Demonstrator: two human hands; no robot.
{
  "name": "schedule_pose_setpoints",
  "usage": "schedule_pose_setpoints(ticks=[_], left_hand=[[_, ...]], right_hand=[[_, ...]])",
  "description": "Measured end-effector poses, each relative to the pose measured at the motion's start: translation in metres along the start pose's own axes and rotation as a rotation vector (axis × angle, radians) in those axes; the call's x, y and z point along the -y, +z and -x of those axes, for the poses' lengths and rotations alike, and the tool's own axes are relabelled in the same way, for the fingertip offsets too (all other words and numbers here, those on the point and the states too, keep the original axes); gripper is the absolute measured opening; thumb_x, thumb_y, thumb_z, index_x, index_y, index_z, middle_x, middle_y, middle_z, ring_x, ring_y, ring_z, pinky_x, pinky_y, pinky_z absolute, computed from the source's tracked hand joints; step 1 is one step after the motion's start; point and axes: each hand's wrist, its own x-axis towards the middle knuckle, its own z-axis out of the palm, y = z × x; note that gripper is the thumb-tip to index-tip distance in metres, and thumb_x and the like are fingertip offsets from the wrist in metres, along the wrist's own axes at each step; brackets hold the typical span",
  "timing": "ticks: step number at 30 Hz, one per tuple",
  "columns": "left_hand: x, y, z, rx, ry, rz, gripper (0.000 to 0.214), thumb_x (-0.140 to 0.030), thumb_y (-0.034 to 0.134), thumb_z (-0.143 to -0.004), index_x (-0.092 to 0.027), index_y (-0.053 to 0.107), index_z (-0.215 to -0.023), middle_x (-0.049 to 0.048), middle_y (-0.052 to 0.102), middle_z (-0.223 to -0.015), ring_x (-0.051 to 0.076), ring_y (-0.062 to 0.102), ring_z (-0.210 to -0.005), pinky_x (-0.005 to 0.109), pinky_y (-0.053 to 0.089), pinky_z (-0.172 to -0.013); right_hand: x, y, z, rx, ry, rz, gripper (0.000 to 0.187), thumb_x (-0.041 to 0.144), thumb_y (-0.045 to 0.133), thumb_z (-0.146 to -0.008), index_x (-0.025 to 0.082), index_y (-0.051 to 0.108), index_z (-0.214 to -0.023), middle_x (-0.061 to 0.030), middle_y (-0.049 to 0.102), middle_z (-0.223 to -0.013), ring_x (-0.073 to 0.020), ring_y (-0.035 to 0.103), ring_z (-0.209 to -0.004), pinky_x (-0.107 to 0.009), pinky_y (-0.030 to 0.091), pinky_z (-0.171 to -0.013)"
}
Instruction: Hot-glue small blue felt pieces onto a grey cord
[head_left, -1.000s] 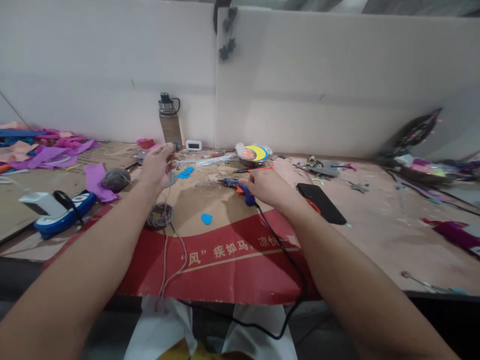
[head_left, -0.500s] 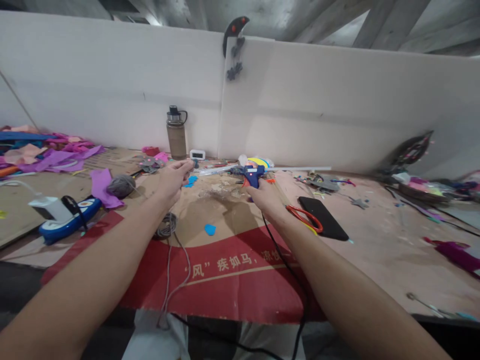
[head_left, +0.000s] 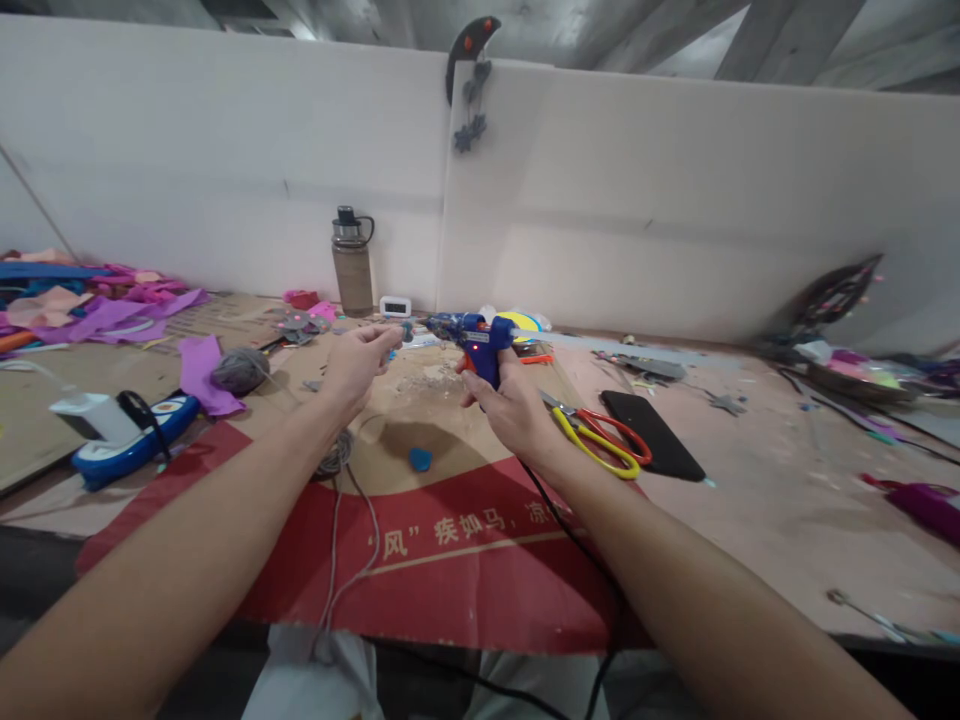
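Observation:
Wrapped round the grip of a blue hot glue gun [head_left: 489, 350] is my right hand [head_left: 514, 395], and a clear glue stick [head_left: 592, 342] runs out of the gun's back end. The gun's nozzle points left, close to my left hand [head_left: 365, 365]. Between the fingertips of that hand is a small dark grey-blue piece [head_left: 406, 331], too small to name. Grey yarn [head_left: 335, 455] lies coiled under my left wrist, its strands trailing over the cardboard's front edge. A blue felt piece [head_left: 420, 459] rests on the cardboard [head_left: 480, 570] between my forearms.
Scissors [head_left: 600, 440] and a black phone [head_left: 652, 435] lie right of my right wrist. A blue power strip [head_left: 139, 440], a grey yarn ball [head_left: 240, 371] and felt scraps [head_left: 112, 315] are at left. A bottle [head_left: 352, 265] stands by the white partition [head_left: 637, 190]. The gun's black cord [head_left: 566, 530] crosses the cardboard.
My right hand has lifted the glue gun off the table area and turned it, bringing its nozzle near the piece in my left hand. My left hand has shifted slightly right.

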Motion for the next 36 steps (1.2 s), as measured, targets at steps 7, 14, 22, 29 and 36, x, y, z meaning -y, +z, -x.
schedule_pose_setpoints(ticks=[7,14,22,29,36], left_hand=[[-0.002,0.003,0.003,-0.005,0.019,-0.02,0.024,-0.039,0.074,-0.067,-0.016,0.068,-0.067,-0.0001,0.055,-0.061,0.007,0.036,-0.047,0.022,0.022,-0.043],[-0.005,0.005,0.006,-0.001,0.047,-0.054,0.024,-0.038,0.073,-0.068,-0.015,0.068,-0.068,-0.0015,0.052,-0.058,0.006,0.035,-0.047,0.022,0.023,-0.044],[-0.007,0.007,0.008,-0.006,0.067,-0.079,0.022,-0.037,0.074,-0.067,-0.016,0.069,-0.066,-0.0007,0.054,-0.058,0.007,0.036,-0.048,0.023,0.025,-0.044],[-0.01,0.007,0.01,-0.02,0.066,-0.069,0.021,-0.037,0.074,-0.067,-0.016,0.069,-0.067,-0.0007,0.055,-0.059,0.007,0.037,-0.049,0.022,0.025,-0.045],[-0.011,0.007,0.009,-0.012,0.081,-0.075,0.021,-0.036,0.073,-0.067,-0.015,0.068,-0.066,-0.0009,0.053,-0.057,0.007,0.035,-0.048,0.023,0.023,-0.045]], right_hand=[[0.001,0.0,0.002,0.005,0.01,0.113,0.038,0.032,0.051,-0.088,0.02,0.048,-0.123,-0.0065,0.062,-0.097,-0.016,0.058,-0.071,-0.034,0.05,-0.069],[0.004,0.002,0.001,0.009,-0.014,0.114,0.033,0.028,0.05,-0.087,0.021,0.051,-0.119,-0.0091,0.062,-0.106,-0.0206,0.059,-0.088,-0.037,0.051,-0.077],[0.003,0.002,0.003,0.001,-0.009,0.146,0.026,0.028,0.05,-0.087,0.021,0.052,-0.112,-0.0101,0.061,-0.109,-0.0223,0.059,-0.095,-0.039,0.05,-0.081],[0.005,0.002,0.003,-0.018,0.009,0.157,0.03,0.027,0.05,-0.087,0.02,0.052,-0.116,-0.0113,0.06,-0.111,-0.0228,0.058,-0.096,-0.039,0.049,-0.081],[0.005,0.003,0.004,-0.009,-0.006,0.173,0.032,0.028,0.05,-0.087,0.021,0.051,-0.118,-0.0106,0.061,-0.109,-0.0223,0.058,-0.093,-0.038,0.049,-0.08]])
